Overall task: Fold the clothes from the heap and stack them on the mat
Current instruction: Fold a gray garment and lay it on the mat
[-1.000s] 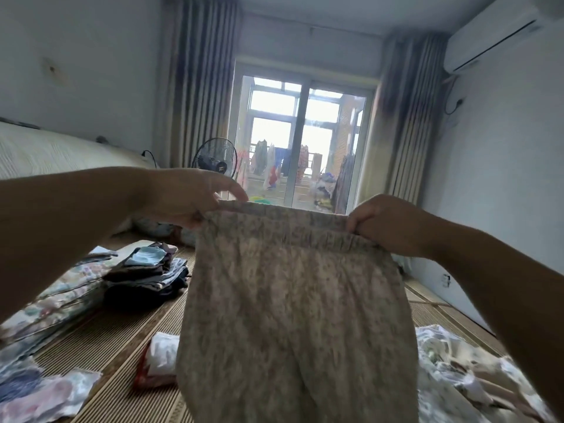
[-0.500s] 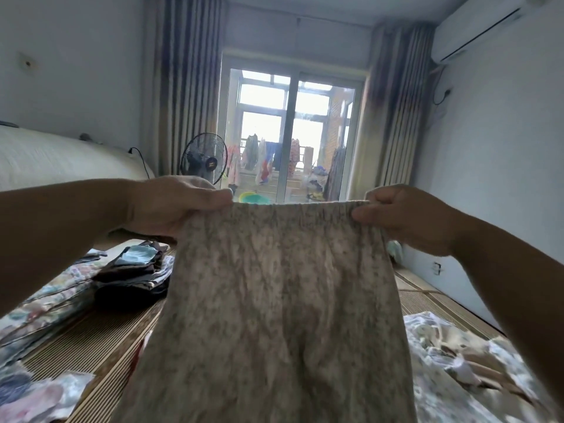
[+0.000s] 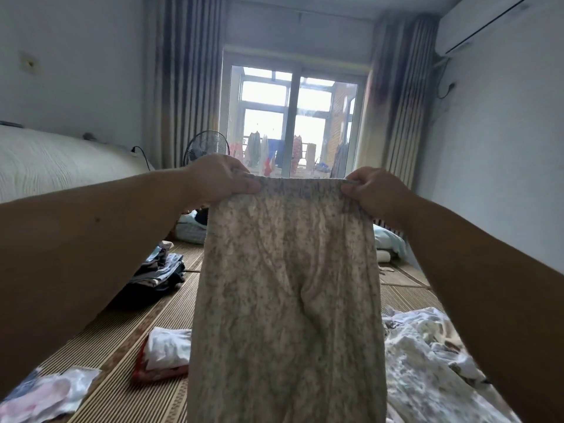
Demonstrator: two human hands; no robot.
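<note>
Head: garment (image 3: 287,300) apparently narrower than before

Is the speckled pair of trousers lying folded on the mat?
No, the left hand and the right hand grip the top of the trousers, which hang unfolded above the mat.

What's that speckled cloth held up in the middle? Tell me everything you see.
The speckled garment is beige with fine dark flecks, soft and crinkled. Its gathered waistband is stretched level between the left hand and right hand, which pinch its top corners. It hangs straight down, unfolded, its lower end out of frame.
</note>
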